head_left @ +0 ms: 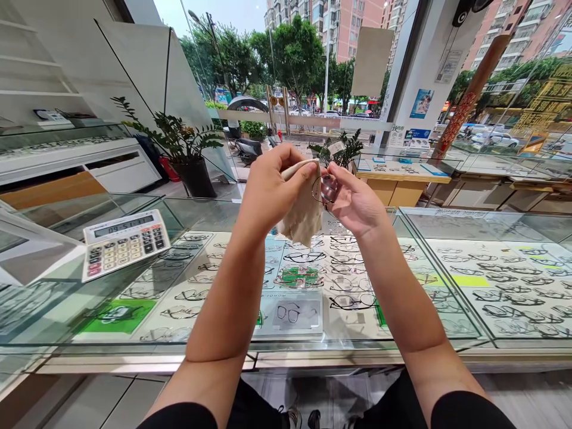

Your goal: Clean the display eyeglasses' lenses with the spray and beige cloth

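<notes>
Above the glass display case (286, 341), both of my hands are raised close together. My left hand (276, 185) is closed on a beige cleaning cloth (304, 217), which hangs down from the fingers. In my right hand (356, 201) is a thin-rimmed pair of glasses (329, 187), pinched between thumb and fingers. One round lens lies against the edge of the cloth; part of the frame is hidden by the fingers and cloth. Beneath the hands, rows of glasses (304, 257) lie inside the case.
A calculator (125, 243) stands tilted on the glass top at left. Another display case (513, 286) adjoins on the right. Beyond are a potted plant (190, 155), a wooden-fronted counter (397, 187) and large windows onto a street.
</notes>
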Available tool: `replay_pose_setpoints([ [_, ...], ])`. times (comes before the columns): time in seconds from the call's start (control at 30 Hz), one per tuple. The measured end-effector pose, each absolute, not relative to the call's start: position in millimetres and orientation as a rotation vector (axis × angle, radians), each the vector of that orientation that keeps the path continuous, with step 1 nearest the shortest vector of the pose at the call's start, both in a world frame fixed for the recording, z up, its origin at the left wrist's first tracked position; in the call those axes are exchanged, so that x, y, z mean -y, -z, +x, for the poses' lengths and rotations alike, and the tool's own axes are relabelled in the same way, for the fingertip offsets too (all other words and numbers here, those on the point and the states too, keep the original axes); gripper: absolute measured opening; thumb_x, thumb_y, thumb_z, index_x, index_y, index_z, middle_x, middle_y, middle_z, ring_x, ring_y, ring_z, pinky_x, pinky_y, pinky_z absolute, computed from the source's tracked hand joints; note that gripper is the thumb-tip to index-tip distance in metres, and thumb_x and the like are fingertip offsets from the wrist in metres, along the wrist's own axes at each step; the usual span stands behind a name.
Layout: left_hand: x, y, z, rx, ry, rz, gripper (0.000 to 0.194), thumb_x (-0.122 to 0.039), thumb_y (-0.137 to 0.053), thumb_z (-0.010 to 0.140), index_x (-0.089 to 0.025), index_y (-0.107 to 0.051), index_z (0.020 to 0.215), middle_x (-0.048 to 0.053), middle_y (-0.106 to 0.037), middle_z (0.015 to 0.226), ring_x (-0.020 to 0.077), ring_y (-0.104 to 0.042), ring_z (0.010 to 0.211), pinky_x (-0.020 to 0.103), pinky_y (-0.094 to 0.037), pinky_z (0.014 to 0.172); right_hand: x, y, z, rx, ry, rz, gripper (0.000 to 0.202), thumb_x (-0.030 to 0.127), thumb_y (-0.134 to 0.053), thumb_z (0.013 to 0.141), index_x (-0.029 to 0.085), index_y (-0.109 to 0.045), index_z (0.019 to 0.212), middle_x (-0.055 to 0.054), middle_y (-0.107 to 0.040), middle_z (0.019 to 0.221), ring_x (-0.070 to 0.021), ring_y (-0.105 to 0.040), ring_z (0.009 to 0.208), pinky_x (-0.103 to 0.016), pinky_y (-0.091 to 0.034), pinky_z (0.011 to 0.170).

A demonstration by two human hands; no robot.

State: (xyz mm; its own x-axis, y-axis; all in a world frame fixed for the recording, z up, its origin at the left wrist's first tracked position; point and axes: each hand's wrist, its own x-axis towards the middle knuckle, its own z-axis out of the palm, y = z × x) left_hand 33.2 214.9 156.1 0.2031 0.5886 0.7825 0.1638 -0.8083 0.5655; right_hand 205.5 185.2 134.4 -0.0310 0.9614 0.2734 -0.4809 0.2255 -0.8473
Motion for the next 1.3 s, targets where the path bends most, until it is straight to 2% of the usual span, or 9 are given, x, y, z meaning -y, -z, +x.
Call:
replay_pose_setpoints([
  [0.3, -212, -159, 32, -0.646, -1.561, 2.169, 0.021, -0.037, -0.081, 0.093, -0.021, -0.07, 0.084, 0.004, -0.071, 0.083, 0.0185, -0.062, 0.079, 0.032, -0.048, 0.072, -186, -132, 203, 1.001, -1.156, -0.58, 0.039, 0.047, -0.099, 0.07, 0.026, -0.073, 0.089, 0.001, -0.078, 0.096, -0.0167, -0.07, 0.092, -0.033, -0.058, 0.089],
  [0.43, -209, -159, 32, -0.618, -1.559, 2.231, 0.019, -0.038, -0.083, 0.093, -0.022, -0.074, 0.088, 0.004, -0.074, 0.085, 0.0183, -0.063, 0.079, 0.032, -0.05, 0.073, -189, -131, 204, 0.978, -1.016, -0.583, 0.032, 0.044, -0.096, 0.075, 0.026, -0.073, 0.088, 0.0, -0.078, 0.097, -0.0173, -0.071, 0.097, -0.033, -0.06, 0.094],
  [0.53, -205, -160, 33, -0.617, -1.528, 2.26, 0.024, -0.044, -0.083, 0.093, -0.022, -0.075, 0.088, 0.004, -0.074, 0.086, 0.0185, -0.065, 0.078, 0.031, -0.051, 0.068, -188, -131, 204, 0.962, -0.942, -0.597, 0.027, 0.042, -0.093, 0.079, 0.027, -0.072, 0.087, -0.002, -0.079, 0.101, -0.0203, -0.072, 0.106, -0.036, -0.061, 0.098],
  [0.67, -201, -163, 33, -0.547, -1.424, 2.305, 0.034, -0.053, -0.083, 0.093, -0.021, -0.075, 0.086, 0.006, -0.075, 0.091, 0.0193, -0.068, 0.084, 0.03, -0.055, 0.075, -184, -134, 204, 1.002, -0.897, -0.568, 0.029, 0.044, -0.094, 0.078, 0.029, -0.071, 0.086, -0.001, -0.077, 0.1, -0.02, -0.071, 0.109, -0.036, -0.061, 0.1],
  [0.77, -204, -163, 34, -0.506, -1.358, 2.294, 0.045, -0.063, -0.072, 0.099, -0.02, -0.075, 0.084, 0.008, -0.075, 0.091, 0.0194, -0.068, 0.086, 0.031, -0.056, 0.078, -180, -137, 205, 1.04, -0.869, -0.594, 0.033, 0.048, -0.095, 0.077, 0.03, -0.07, 0.086, 0.0, -0.075, 0.099, -0.0202, -0.07, 0.11, -0.036, -0.061, 0.099],
  [0.83, -209, -161, 36, -0.503, -1.403, 2.22, 0.048, -0.066, -0.07, 0.099, -0.02, -0.073, 0.083, 0.007, -0.074, 0.086, 0.0187, -0.066, 0.082, 0.03, -0.054, 0.076, -177, -139, 205, 1.067, -0.869, -0.61, 0.035, 0.051, -0.095, 0.076, 0.03, -0.069, 0.087, -0.001, -0.074, 0.099, -0.0209, -0.07, 0.111, -0.037, -0.061, 0.099],
  [1.0, -225, -153, 41, -0.481, -1.369, 1.987, 0.052, -0.065, -0.094, 0.077, -0.022, -0.07, 0.09, 0.005, -0.072, 0.09, 0.0163, -0.064, 0.078, 0.026, -0.051, 0.067, -171, -144, 209, 1.141, -0.908, -0.576, 0.038, 0.053, -0.096, 0.075, 0.029, -0.069, 0.087, -0.001, -0.074, 0.101, -0.0207, -0.069, 0.108, -0.038, -0.06, 0.098],
  [1.17, -227, -150, 47, -0.435, -0.998, 1.931, 0.062, -0.079, -0.083, 0.082, -0.019, -0.069, 0.078, 0.002, -0.059, 0.07, 0.0142, -0.05, 0.063, 0.027, -0.038, 0.056, -171, -147, 215, 1.187, -0.918, -0.626, 0.042, 0.056, -0.097, 0.072, 0.029, -0.068, 0.085, -0.002, -0.075, 0.1, -0.0222, -0.069, 0.107, -0.038, -0.06, 0.095],
  [1.3, -226, -149, 52, -0.43, -1.015, 1.936, 0.067, -0.082, -0.082, 0.08, -0.019, -0.063, 0.068, 0.0, -0.05, 0.064, 0.0125, -0.042, 0.059, 0.028, -0.03, 0.055, -175, -147, 220, 1.184, -0.942, -0.598, 0.042, 0.056, -0.097, 0.072, 0.029, -0.067, 0.085, -0.001, -0.076, 0.101, -0.0219, -0.069, 0.11, -0.038, -0.06, 0.094],
])
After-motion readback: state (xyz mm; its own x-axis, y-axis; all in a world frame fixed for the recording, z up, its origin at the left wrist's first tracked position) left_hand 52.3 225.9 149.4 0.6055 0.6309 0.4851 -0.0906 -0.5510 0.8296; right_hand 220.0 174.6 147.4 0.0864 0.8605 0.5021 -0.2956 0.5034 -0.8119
